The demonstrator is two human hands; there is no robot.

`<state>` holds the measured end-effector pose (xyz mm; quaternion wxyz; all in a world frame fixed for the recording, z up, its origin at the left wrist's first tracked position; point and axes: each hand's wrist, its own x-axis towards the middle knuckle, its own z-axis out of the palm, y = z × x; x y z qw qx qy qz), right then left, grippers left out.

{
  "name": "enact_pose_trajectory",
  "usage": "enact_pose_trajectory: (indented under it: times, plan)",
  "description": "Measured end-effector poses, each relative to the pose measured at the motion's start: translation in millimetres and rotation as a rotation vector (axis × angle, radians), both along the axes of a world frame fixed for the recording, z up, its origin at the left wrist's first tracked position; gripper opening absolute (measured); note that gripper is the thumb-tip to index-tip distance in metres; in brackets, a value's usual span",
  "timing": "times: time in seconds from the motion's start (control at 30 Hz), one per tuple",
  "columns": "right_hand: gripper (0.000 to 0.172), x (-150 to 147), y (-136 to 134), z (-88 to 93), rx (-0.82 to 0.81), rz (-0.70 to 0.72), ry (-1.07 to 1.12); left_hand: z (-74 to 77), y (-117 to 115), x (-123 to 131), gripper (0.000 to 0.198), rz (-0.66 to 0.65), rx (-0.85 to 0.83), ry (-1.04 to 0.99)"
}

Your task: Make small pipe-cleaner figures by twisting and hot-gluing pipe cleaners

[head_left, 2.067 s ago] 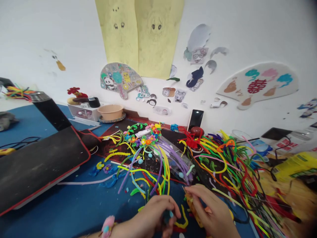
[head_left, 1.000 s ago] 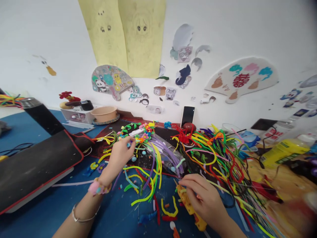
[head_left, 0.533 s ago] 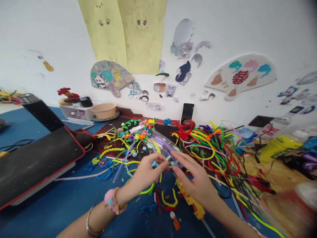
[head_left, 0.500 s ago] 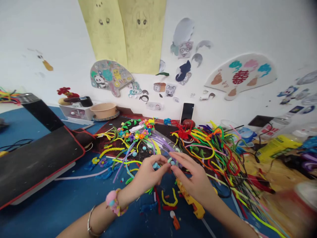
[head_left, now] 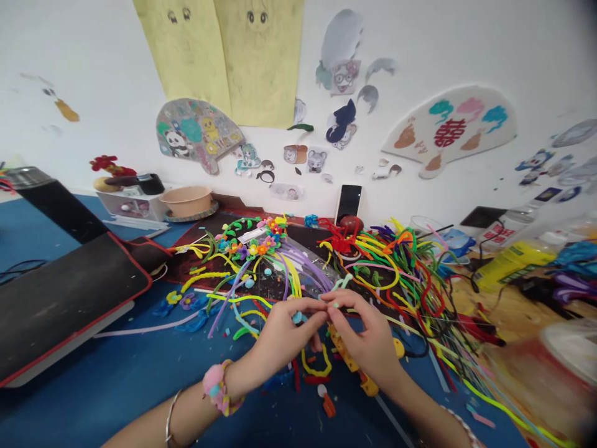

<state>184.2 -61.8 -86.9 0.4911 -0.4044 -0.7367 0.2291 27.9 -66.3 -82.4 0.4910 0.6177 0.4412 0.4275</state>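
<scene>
L hand [head_left: 284, 330] & R hand [head_left: 366, 333] angling inward over blue mat [head_left: 116, 354], both pinching together on mint pipe cleaner [head_left: 342, 282] mid-mat, yellow glue gun [head_left: 340, 342] lying just under R hand, clear plastic bag [head_left: 308, 264] holding purple & yellow pipe cleaners just beyond

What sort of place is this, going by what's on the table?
Probably a home craft corner: heaps of colored pipe cleaners lie across the work surface, what looks like a yellow glue gun sits by them, and decorated paper cutouts cover the wall.
</scene>
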Motion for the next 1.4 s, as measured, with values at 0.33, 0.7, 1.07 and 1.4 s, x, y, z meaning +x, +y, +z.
enact_pose_trajectory:
  times: [0.33, 0.7, 1.07, 1.4]
  plan:
    - [0.015, 13, 5, 6.3, -0.092, 0.199, -0.186, -3.8, 12, -25, 0.015, -0.072, 0.884, 0.332]
    - [0.008, 20, 10, 12.1, -0.229, 0.205, -0.138, 3.5, 9, -20, 0.013, -0.086, 0.453, 0.346]
    - [0.017, 24, 6, 18.6, -0.327, 0.332, -0.07, 8.6, 11, -15, 0.015, -0.417, -0.553, -0.28]
    - [0.009, 14, 4, 9.4, -0.445, 0.309, 0.229, 0.0, 2, -1, 0.014, -0.355, -0.596, -0.496]
